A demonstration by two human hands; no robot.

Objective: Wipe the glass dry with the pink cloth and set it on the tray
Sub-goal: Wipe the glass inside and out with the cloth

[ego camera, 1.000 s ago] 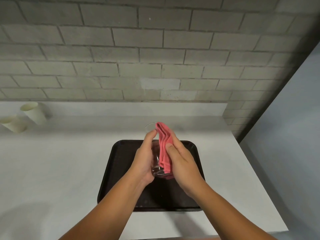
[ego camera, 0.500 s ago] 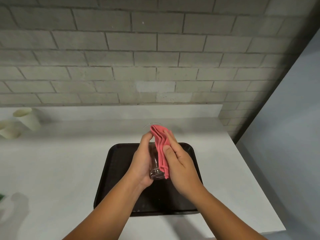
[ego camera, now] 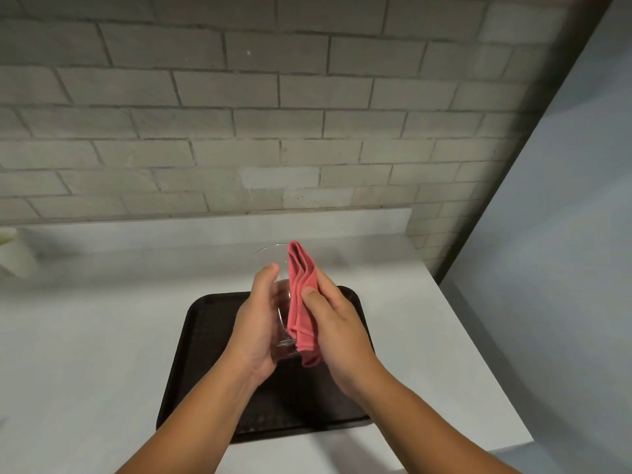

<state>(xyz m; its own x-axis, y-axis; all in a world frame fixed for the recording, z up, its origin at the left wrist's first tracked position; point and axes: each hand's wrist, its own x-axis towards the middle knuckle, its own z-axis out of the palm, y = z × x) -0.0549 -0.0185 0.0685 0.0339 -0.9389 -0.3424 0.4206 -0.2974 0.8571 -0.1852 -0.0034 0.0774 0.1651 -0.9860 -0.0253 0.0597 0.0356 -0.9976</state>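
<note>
A clear drinking glass (ego camera: pixel 273 258) is held above the black tray (ego camera: pixel 201 340), tilted with its rim pointing away from me. My left hand (ego camera: pixel 256 323) wraps the glass from the left side. The folded pink cloth (ego camera: pixel 301 302) lies pressed against the right side of the glass, and my right hand (ego camera: pixel 338 330) grips it with the thumb on top. Much of the glass is hidden between my hands. The tray lies flat on the white counter (ego camera: pixel 85 336), right under my hands.
A grey brick wall (ego camera: pixel 239 114) rises behind the counter's low back ledge. The counter's right edge (ego camera: pixel 478 354) drops off beside a pale blue wall. A pale cup (ego camera: pixel 10 254) is partly visible at the far left edge.
The view has swung to the right, so the two pale cups at the left have slid almost out of sight. My hands keep the same hold on the glass and cloth above the tray.
</note>
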